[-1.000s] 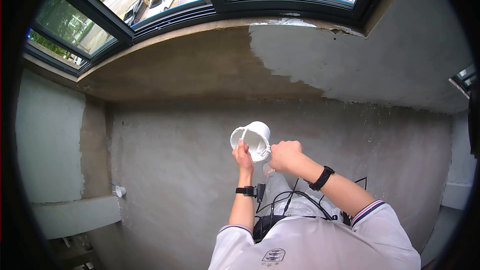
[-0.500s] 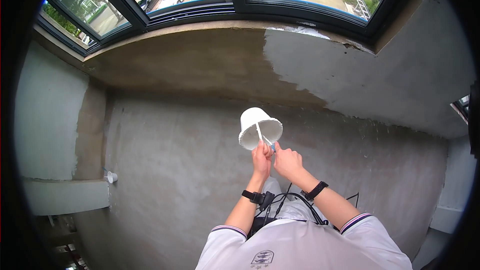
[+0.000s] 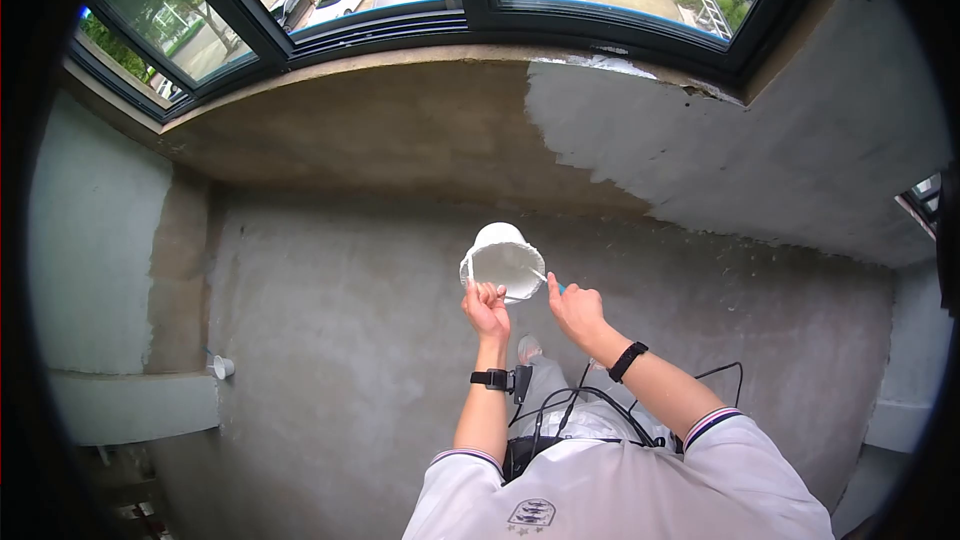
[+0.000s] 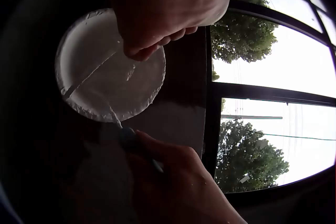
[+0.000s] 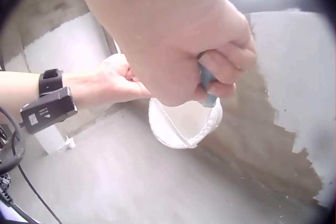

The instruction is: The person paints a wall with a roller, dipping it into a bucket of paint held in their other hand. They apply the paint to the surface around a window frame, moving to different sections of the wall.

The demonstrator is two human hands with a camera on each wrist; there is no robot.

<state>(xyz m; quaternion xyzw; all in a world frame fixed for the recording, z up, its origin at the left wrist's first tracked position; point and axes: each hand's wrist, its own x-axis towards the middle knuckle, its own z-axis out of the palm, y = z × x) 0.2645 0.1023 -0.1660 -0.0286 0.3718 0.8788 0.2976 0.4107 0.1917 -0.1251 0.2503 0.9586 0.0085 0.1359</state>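
Left hand (image 3: 487,310) clamped on strap (image 4: 90,74) of white bucket (image 3: 498,234); bucket just beyond it, mouth tipped bodyward, presumably for access. Right hand (image 3: 577,312) clamped round blue-handled tool (image 5: 207,78), angled at the mouth.

White bucket (image 3: 505,262), rim crusted, mouth tipped toward the near side, blue-handled tool (image 5: 208,78) slanting in over its right edge

Daylight from windows (image 3: 482,12), dark corners

The half-coated wall (image 3: 535,135) and bare floor (image 3: 350,290) show an unfinished room.
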